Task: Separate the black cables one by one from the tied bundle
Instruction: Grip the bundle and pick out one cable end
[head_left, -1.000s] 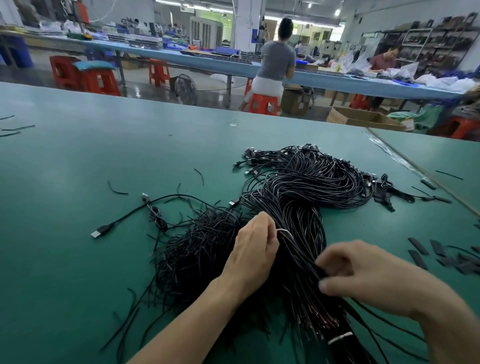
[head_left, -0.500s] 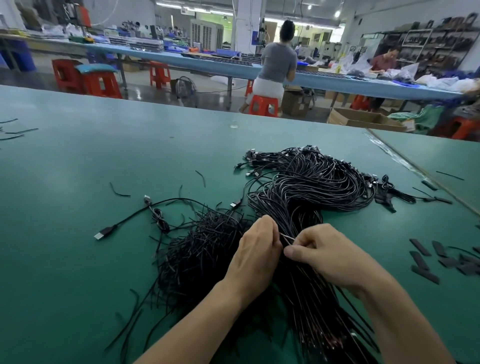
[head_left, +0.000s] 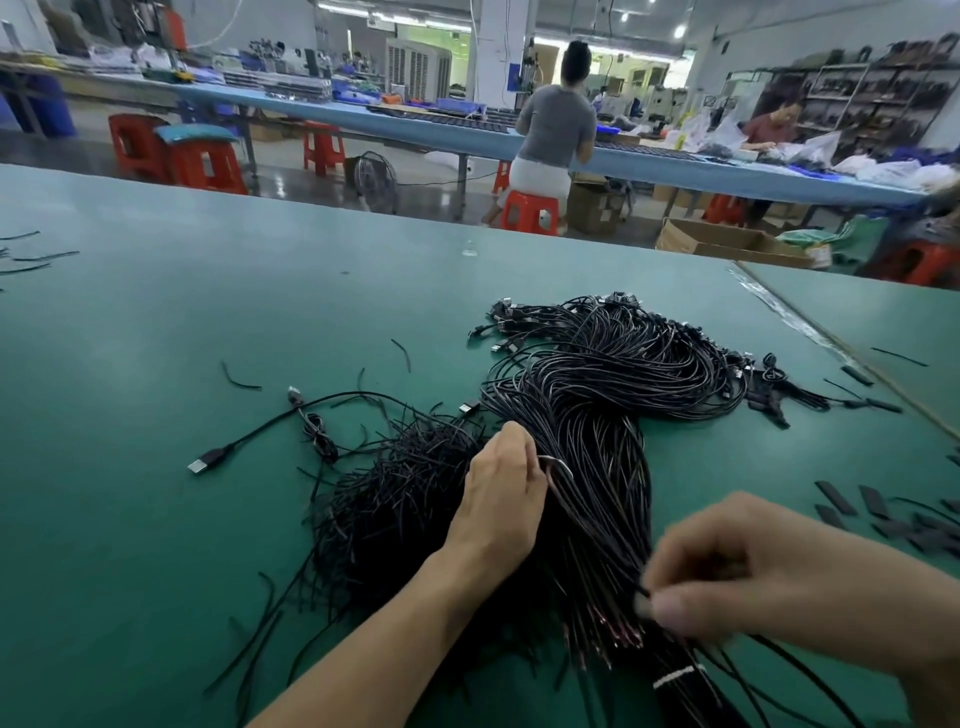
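Our right hand (head_left: 753, 577) has pulled back from beside the left hand (head_left: 501, 499), where it was half a second ago, toward the near end of the tied bundle (head_left: 597, 415). Its thumb and forefinger are closed on one thin black cable (head_left: 643, 591), so we judge that a strand is being drawn out lengthwise and is not yet free. The left hand has barely shifted: it sits on the middle of the bundle with its fingers curled into the strands, pinning them to the green tabletop (head_left: 156, 338). The bundle sprawls across the middle of the tabletop and is banded by a white tie (head_left: 675, 677) at its near end. One separated cable (head_left: 210, 459) lies well off to the left. The right hand is smeared by motion, so its grip is only roughly readable. The left fingertips are hidden behind the hand, and the bundle's near end is cut off by the bottom edge.
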